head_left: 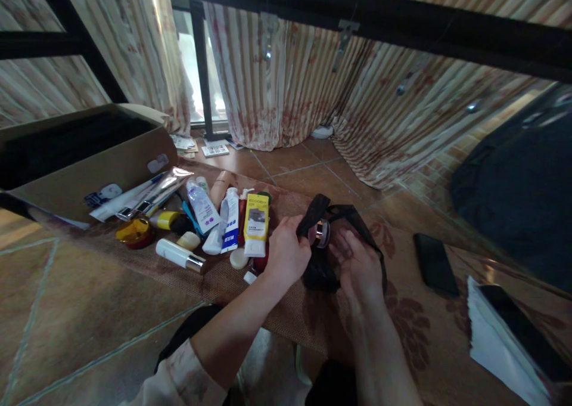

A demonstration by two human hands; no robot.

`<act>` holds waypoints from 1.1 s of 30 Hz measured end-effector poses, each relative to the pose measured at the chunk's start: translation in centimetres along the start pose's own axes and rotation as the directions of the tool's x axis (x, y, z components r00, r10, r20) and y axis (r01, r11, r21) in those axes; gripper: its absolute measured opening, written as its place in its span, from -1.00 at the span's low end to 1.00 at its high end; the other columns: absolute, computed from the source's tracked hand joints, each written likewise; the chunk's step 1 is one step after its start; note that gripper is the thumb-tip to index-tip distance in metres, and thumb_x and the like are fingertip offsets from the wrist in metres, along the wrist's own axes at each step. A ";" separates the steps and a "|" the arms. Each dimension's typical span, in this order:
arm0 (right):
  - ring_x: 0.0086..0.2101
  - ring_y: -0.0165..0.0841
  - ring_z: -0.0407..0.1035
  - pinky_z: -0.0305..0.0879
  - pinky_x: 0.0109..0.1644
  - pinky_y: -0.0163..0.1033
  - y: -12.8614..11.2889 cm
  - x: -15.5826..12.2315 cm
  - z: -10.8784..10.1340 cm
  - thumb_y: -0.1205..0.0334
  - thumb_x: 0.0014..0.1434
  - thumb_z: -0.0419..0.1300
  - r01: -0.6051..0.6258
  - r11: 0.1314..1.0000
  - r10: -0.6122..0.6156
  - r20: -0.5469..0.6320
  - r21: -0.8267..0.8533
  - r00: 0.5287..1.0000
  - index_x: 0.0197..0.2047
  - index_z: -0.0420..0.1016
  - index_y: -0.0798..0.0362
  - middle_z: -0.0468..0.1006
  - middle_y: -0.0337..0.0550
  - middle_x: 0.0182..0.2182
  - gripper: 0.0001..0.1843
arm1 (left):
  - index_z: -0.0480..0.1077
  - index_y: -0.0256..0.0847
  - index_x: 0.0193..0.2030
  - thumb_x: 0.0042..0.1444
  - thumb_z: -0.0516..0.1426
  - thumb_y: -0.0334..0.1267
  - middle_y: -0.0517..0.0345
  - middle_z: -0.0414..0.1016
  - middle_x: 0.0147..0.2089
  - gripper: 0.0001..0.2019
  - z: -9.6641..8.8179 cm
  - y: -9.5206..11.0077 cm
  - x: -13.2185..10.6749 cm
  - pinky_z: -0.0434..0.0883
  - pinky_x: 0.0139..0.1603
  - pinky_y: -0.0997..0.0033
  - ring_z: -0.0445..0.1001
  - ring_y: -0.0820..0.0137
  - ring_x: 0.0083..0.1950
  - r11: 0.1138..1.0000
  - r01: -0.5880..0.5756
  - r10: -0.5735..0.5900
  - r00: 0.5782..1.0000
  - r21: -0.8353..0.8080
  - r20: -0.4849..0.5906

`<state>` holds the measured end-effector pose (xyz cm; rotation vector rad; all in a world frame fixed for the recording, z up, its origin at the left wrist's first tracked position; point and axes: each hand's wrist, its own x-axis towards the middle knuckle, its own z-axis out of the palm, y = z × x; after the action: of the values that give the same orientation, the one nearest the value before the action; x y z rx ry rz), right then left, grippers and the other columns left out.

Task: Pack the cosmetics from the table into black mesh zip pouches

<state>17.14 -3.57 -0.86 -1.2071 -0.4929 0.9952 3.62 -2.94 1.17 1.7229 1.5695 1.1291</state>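
Note:
My left hand (pixel 288 248) is closed on the edge of a soft black bag (pixel 322 275). Within the bag's mouth, between my hands, sits a small jar (pixel 322 233) with a shiny band. My right hand (pixel 360 266) reaches into the opening, fingers apart and slightly bent beside the jar; the bag's edge loops behind that wrist. Just left of my left hand lie a yellow-and-grey tube (pixel 257 224), a white-and-blue tube (pixel 230 221) and a round white lid (pixel 239 259). The bag's inside is mostly hidden.
A pile of toiletries holds a lilac tube (pixel 203 206), a white bottle (pixel 179 256) and an amber jar (pixel 134 233). Behind it stands a cardboard box (pixel 129 161). Rightward lie a black phone (pixel 435 265) and a dark flat device (pixel 525 328) on white paper. A black bar (pixel 313 6) crosses above.

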 end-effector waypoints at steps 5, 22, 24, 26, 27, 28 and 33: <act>-0.06 -0.23 0.44 0.37 -0.03 -0.15 0.8 0.0 -0.2 0.05 -0.07 0.32 0.149 0.936 -0.150 0.021 -0.319 0.988 -0.05 0.52 0.06 0.55 -0.06 -0.04 -0.51 | 0.44 -0.24 -0.04 -0.03 0.04 -0.54 0.04 0.49 -0.15 -0.60 0.7 0.1 -0.1 0.41 -0.02 0.30 0.46 0.29 -0.11 0.999 -0.035 0.035 0.999 -0.016 -0.030; -0.26 -0.25 0.50 0.38 -0.09 -0.12 0.3 -1.2 0.1 0.05 0.11 0.18 0.412 0.755 -0.359 0.203 -0.511 0.911 -0.17 0.59 0.08 0.62 -0.05 -0.23 -0.67 | 0.30 -0.39 0.13 0.12 0.14 -0.23 -0.24 0.39 0.10 -0.55 -2.2 -2.2 2.1 0.30 0.16 0.06 0.36 0.06 0.14 0.910 0.037 0.022 0.990 0.412 -0.138; -0.28 -0.26 0.50 0.39 -0.12 -0.14 0.2 -1.3 0.2 0.06 0.11 0.19 0.420 0.758 -0.361 0.215 -0.499 0.907 -0.19 0.60 0.08 0.62 -0.06 -0.26 -0.69 | 0.24 -0.40 0.19 0.08 0.18 -0.21 -0.33 0.26 0.23 -0.45 -2.7 -2.6 2.0 0.28 0.18 -0.02 0.28 -0.04 0.22 0.832 0.073 -0.012 0.993 0.550 -0.113; -0.30 -0.28 0.49 0.40 -0.13 -0.16 0.1 -1.4 0.3 0.08 0.11 0.19 0.426 0.751 -0.366 0.220 -0.504 0.904 -0.22 0.60 0.08 0.62 -0.07 -0.29 -0.71 | 0.18 -0.40 0.25 0.04 0.22 -0.17 -0.40 0.15 0.30 -0.34 -2.8 -2.8 1.8 0.28 0.16 -0.07 0.22 -0.12 0.27 0.769 0.098 -0.071 0.995 0.632 -0.067; -0.30 -0.28 0.49 0.40 -0.14 -0.17 0.1 -1.4 0.3 0.08 0.11 0.19 0.425 0.752 -0.365 0.218 -0.503 0.905 -0.22 0.60 0.08 0.62 -0.08 -0.30 -0.71 | 0.16 -0.40 0.27 0.02 0.24 -0.16 -0.42 0.11 0.33 -0.31 -2.7 -2.9 1.7 0.28 0.16 -0.09 0.19 -0.15 0.29 0.746 0.104 -0.104 0.994 0.658 -0.039; -0.31 -0.29 0.49 0.41 -0.14 -0.17 0.1 -1.4 0.3 0.08 0.11 0.19 0.420 0.757 -0.360 0.217 -0.501 0.907 -0.22 0.60 0.08 0.62 -0.08 -0.31 -0.71 | 0.15 -0.39 0.28 0.01 0.24 -0.17 -0.43 0.08 0.34 -0.29 -2.6 -2.9 1.7 0.27 0.17 -0.10 0.16 -0.16 0.31 0.727 0.106 -0.134 0.991 0.679 -0.011; -0.32 -0.28 0.49 0.42 -0.15 -0.15 0.4 -1.2 0.1 0.07 0.11 0.20 0.399 0.790 -0.333 0.221 -0.465 0.917 -0.20 0.59 0.09 0.62 -0.07 -0.29 -0.70 | 0.16 -0.32 0.27 0.04 0.16 -0.36 -0.37 0.01 0.39 -0.39 -2.1 -2.8 1.7 0.37 0.08 -0.08 0.19 -0.12 0.29 0.702 0.108 -0.201 0.978 0.704 0.051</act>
<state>16.33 -4.47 -0.99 -1.4373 -1.1012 0.6174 0.34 -1.08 0.26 1.9999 2.1872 0.3111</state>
